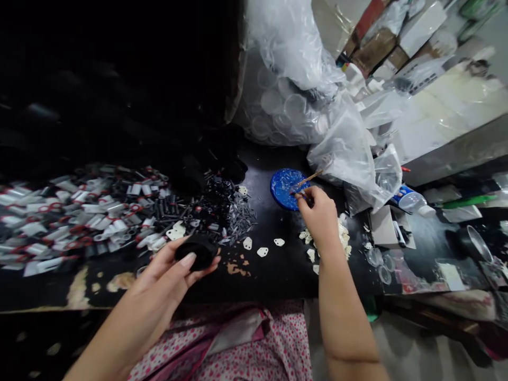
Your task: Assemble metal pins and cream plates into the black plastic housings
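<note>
Head view: left hand [170, 278] has its fingers wrapped round a black cup [199, 248], lower frame, left of centre. Blue dish [280, 197] sits up and right of that, well apart. Right hand [320, 214] is way nearer, fingers bunched at the dish's lower-right rim. Can't tell if they're pinching the stick [311, 178], which slants toward the upper right.

Black bench top [278, 280] is running left to right, showing tan patches [238, 268] near its front edge. Left: white and grey tubes [99, 211] are lying jumbled, small black parts [214, 203] and grey slivers [240, 217] bordering them. Middle: three pale plates [262, 252] are lying apart, a blue dish [282, 193] sitting beyond. Right: pale pieces [344, 238] are forming a heap; clear discs [375, 257] are resting near a white box [383, 227].
</note>
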Action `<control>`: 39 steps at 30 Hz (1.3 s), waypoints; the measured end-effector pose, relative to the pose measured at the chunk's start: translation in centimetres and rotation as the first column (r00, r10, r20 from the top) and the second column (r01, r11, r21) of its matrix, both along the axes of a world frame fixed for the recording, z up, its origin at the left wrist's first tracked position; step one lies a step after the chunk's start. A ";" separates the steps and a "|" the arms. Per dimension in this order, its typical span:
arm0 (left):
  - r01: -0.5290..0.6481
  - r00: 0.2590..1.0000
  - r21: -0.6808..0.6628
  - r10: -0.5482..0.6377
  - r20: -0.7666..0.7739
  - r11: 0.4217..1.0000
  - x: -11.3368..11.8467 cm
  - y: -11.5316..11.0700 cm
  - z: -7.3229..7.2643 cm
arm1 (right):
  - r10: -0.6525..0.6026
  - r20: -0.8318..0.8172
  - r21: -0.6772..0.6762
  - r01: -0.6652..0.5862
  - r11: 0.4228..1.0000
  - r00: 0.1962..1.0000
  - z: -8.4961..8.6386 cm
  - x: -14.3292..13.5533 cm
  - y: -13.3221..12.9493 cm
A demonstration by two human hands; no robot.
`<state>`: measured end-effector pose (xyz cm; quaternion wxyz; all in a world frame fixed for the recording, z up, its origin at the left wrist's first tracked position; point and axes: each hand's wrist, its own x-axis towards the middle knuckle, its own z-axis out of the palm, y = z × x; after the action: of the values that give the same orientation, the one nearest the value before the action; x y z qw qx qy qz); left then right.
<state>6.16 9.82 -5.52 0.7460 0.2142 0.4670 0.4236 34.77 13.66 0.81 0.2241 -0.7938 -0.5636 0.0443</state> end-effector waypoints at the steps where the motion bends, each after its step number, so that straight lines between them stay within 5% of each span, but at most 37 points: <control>1: 0.002 1.000 0.003 -0.002 -0.005 1.000 0.0 0.0 0.1 | 0.017 0.019 -0.014 -0.017 1.000 1.000 -0.1 -0.1 0.2; 12: -0.016 1.000 0.006 0.016 0.004 1.000 0.1 0.3 0.5 | 0.147 0.259 -0.107 -0.122 0.987 0.955 -1.2 -0.5 1.3; 16: -0.014 1.000 -0.002 0.014 0.004 1.000 0.0 0.2 0.5 | 0.098 0.144 -0.006 -0.098 0.995 0.985 -1.0 -0.4 0.7; 19: -0.009 1.000 -0.008 0.009 0.013 1.000 0.0 0.1 0.3 | 0.031 -0.132 0.100 -0.018 0.995 0.991 -0.3 -0.7 -0.3; 21: -0.029 0.999 -0.011 0.030 0.014 1.000 0.1 0.0 0.3 | 0.020 -0.398 0.115 0.028 0.993 0.917 0.2 -1.5 -1.2; 24: -0.056 0.997 -0.018 0.057 0.045 0.998 0.5 -0.1 1.0 | 0.051 -0.740 0.101 0.035 0.994 0.671 0.4 -3.5 -2.5; 26: -0.027 0.994 -0.026 0.029 0.103 0.999 0.8 -0.1 1.7 | 0.086 -0.858 0.095 -0.009 0.995 0.506 0.5 -5.2 -3.2; 28: 0.027 0.985 -0.041 -0.020 0.170 0.999 1.0 0.0 2.4 | 0.114 -0.885 0.092 -0.071 0.993 0.451 0.6 -6.8 -3.8; 34: 0.123 0.944 -0.086 -0.090 0.317 0.989 0.7 0.1 3.3 | 0.209 -0.726 0.066 -0.237 0.969 0.655 2.1 -9.8 -4.8; 39: 0.140 0.939 -0.057 -0.114 0.323 0.989 0.4 -0.3 2.9 | 0.256 -0.645 0.073 -0.276 0.958 0.720 2.4 -10.5 -4.8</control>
<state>6.60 9.55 -2.61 0.8454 0.1429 0.3418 0.3849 24.23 8.85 3.24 0.3853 -0.6430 -0.5582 0.3556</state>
